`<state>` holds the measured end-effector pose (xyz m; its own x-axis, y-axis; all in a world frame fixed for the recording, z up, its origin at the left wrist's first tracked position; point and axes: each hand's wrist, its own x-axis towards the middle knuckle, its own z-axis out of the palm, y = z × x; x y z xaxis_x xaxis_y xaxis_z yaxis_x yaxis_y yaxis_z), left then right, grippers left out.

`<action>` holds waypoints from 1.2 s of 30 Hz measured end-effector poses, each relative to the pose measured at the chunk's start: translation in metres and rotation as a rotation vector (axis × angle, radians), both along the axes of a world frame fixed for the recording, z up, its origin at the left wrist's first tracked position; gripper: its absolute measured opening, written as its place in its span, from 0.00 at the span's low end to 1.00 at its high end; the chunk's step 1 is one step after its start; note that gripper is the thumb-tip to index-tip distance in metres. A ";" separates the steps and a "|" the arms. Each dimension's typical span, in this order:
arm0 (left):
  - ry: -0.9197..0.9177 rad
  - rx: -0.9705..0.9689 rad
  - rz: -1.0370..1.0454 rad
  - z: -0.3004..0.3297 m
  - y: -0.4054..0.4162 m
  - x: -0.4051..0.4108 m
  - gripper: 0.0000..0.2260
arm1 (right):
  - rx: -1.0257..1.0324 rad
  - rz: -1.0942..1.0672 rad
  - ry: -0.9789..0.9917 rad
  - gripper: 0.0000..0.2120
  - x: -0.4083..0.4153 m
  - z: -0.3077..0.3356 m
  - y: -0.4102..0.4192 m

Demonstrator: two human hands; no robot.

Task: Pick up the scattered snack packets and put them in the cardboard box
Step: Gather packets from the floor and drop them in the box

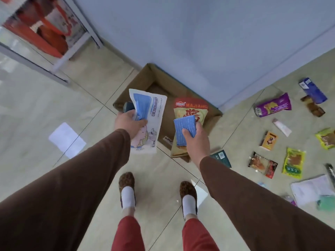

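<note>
An open cardboard box point(143, 78) stands on the floor against the blue wall. My left hand point(127, 124) grips a white and blue packet point(150, 113) and a small dark item, both held over the box's left side. My right hand point(196, 140) holds a blue packet point(184, 127) over the box's near right corner. Below it a yellow and red snack bag point(190, 109) lies in the box. Scattered packets lie on the floor to the right: a purple one point(273, 105), an orange one point(269, 141), a green-yellow one point(293, 163) and a red-brown one point(262, 163).
A dark blue box point(312, 90) and brown packet point(312, 107) lie at far right near the wall. White papers point(310, 189) lie at right, another sheet point(67, 139) at left. A metal shelf point(59, 57) with red bags stands upper left. My feet point(126, 189) stand before the box.
</note>
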<state>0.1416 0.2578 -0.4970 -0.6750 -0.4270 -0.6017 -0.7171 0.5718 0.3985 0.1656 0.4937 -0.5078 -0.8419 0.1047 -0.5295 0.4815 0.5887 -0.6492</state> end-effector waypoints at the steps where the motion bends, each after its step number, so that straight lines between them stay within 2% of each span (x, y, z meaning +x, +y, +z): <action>1: -0.015 -0.018 -0.060 -0.006 -0.005 -0.016 0.14 | 0.011 -0.022 -0.005 0.17 -0.006 -0.004 -0.006; 6: -0.085 -0.028 -0.310 -0.025 -0.017 -0.083 0.20 | 0.081 -0.118 0.014 0.17 -0.029 -0.028 -0.036; 8: -0.108 0.047 -0.414 -0.033 -0.020 -0.099 0.22 | 0.092 -0.144 0.014 0.24 -0.034 -0.036 -0.048; 10: -0.148 0.096 -0.505 -0.038 -0.024 -0.110 0.27 | 0.142 -0.165 -0.010 0.33 -0.038 -0.044 -0.059; 12: -0.150 0.092 -0.544 -0.041 -0.026 -0.112 0.30 | 0.219 -0.166 -0.047 0.35 -0.039 -0.047 -0.062; 19: -0.081 -0.004 -0.773 -0.037 -0.027 -0.088 0.21 | 0.250 -0.206 -0.091 0.30 -0.016 -0.035 -0.064; 24: -0.038 -0.056 -0.979 -0.019 -0.009 -0.074 0.23 | 0.258 -0.222 -0.071 0.24 0.009 -0.012 -0.052; 31: 0.041 -0.083 -1.217 0.020 0.063 -0.042 0.23 | 0.303 -0.316 -0.052 0.23 0.072 0.025 -0.001; 36: 0.073 -0.088 -1.411 0.039 0.136 0.012 0.22 | 0.356 -0.374 -0.042 0.23 0.146 0.041 0.056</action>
<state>0.1534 0.3937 -0.4585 -0.5885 0.5886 -0.5542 0.4895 0.8050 0.3352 0.3120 0.5494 -0.4670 -0.6913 0.5741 -0.4387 0.7225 0.5526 -0.4154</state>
